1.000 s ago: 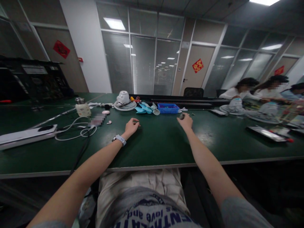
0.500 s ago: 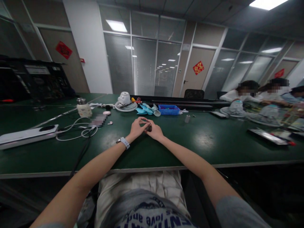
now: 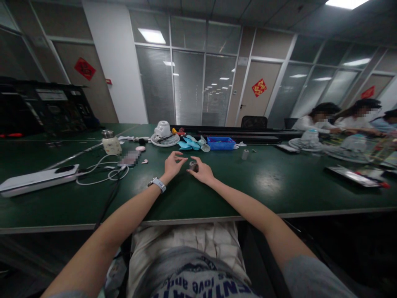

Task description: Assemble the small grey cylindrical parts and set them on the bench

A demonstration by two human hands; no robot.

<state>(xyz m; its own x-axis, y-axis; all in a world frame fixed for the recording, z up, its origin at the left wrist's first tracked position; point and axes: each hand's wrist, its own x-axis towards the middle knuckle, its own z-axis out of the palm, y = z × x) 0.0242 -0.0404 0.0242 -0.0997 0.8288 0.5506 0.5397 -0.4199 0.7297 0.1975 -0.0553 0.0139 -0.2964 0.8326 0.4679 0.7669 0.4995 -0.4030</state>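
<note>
My right hand (image 3: 203, 171) rests on the green table (image 3: 279, 182) and grips a small grey metal cylinder (image 3: 193, 166) between thumb and fingers. Just left of it, my left hand (image 3: 172, 163), with a watch (image 3: 157, 183) on its wrist, hovers with fingers curled and thumb and forefinger pinched together. Whether anything sits in that pinch is too small to see. The two hands are a few centimetres apart. A second small grey cylinder (image 3: 245, 154) stands farther back to the right.
At the back stand a white fan grille with motor housing (image 3: 164, 134), light-blue fan blades (image 3: 190, 143) and a blue tray (image 3: 220, 143). To the left are a white jar (image 3: 111, 142), white cables (image 3: 102, 171) and a long white device (image 3: 37, 179). Other people (image 3: 338, 122) work at the far right.
My right hand drew back from the far right with the grey cylinder to meet my left hand at the centre. The hands have since parted slightly.
</note>
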